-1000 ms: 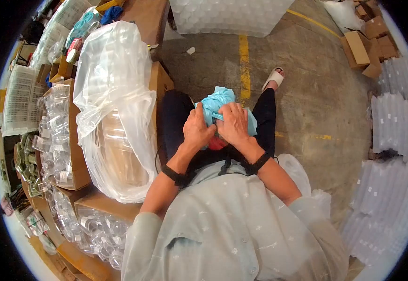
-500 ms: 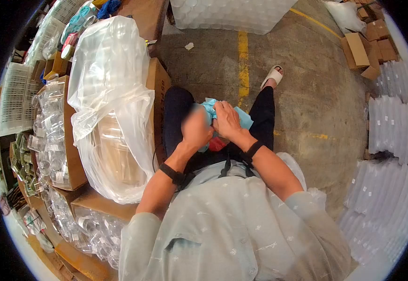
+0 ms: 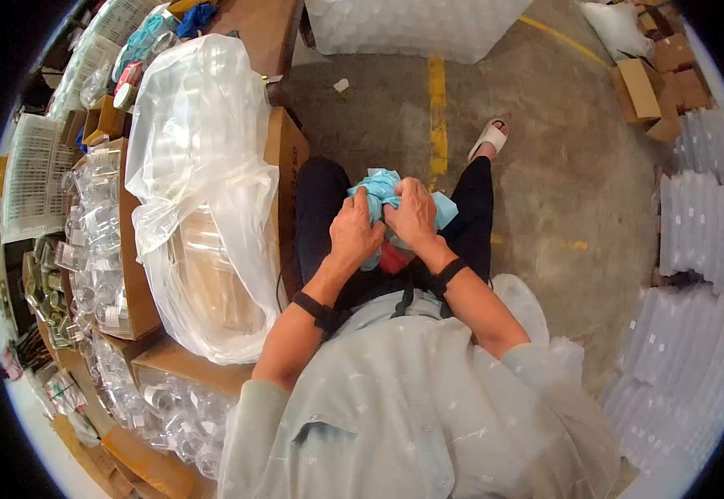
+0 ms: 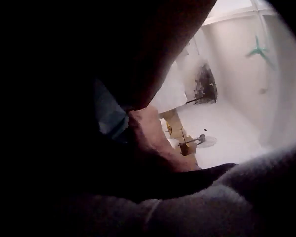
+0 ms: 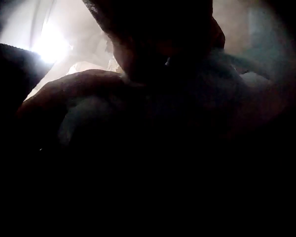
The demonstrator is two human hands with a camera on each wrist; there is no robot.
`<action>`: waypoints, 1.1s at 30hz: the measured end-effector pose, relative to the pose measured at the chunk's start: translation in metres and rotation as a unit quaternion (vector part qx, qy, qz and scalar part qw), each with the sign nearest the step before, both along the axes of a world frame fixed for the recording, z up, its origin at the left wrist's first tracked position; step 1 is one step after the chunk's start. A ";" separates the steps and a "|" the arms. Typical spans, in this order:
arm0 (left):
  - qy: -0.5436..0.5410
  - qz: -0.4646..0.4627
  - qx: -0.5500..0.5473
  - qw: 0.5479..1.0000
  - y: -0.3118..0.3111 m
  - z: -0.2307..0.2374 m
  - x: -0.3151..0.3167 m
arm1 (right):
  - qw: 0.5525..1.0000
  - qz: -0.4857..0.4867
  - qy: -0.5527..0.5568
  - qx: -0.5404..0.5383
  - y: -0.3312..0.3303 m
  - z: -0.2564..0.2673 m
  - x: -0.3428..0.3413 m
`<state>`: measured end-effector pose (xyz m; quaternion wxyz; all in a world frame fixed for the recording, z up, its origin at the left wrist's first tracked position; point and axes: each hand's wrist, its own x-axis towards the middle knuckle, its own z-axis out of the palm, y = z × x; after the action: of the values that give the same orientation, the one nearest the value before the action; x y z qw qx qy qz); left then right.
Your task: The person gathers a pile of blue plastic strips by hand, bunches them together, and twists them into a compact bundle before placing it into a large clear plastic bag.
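Observation:
Over the lap in the head view is a crumpled light-blue plastic bag (image 3: 380, 183), bunched and twisted at its top. My left hand (image 3: 355, 229) grips its left side with curled fingers. The right hand (image 3: 412, 218) pinches the bunched plastic from the right, and a loose corner sticks out beyond it. Both thumbs come close together in the middle. Below the hands a red patch (image 3: 392, 259) shows, mostly hidden. A dim piece of the blue bag (image 4: 111, 116) appears in the left wrist view; the right wrist view is mostly dark.
On the left, a cardboard box (image 3: 289, 150) carries clear plastic sheeting (image 3: 200, 125). Beyond it, boxes hold clear plastic bottles (image 3: 100, 224). Stacks of wrapped clear plastic (image 3: 699, 220) line the right side. A large translucent bundle (image 3: 416, 29) stands ahead on the concrete floor (image 3: 561, 166).
The bag's bunched top sits lower and more compact than a second ago. My left hand was blurred in motion half a second ago and is now steadier beside the right.

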<state>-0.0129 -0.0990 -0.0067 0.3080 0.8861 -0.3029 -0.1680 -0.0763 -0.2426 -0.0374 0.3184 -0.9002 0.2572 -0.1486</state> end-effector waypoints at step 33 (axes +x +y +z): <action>0.024 -0.008 -0.013 1.000 0.009 -0.006 0.005 | 0.984 0.171 -0.011 -0.040 -0.006 -0.013 0.010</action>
<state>-0.0080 -0.0901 -0.0127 0.3250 0.8755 -0.3042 -0.1880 -0.0660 -0.2481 -0.0500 0.3058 -0.9412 0.0896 -0.1124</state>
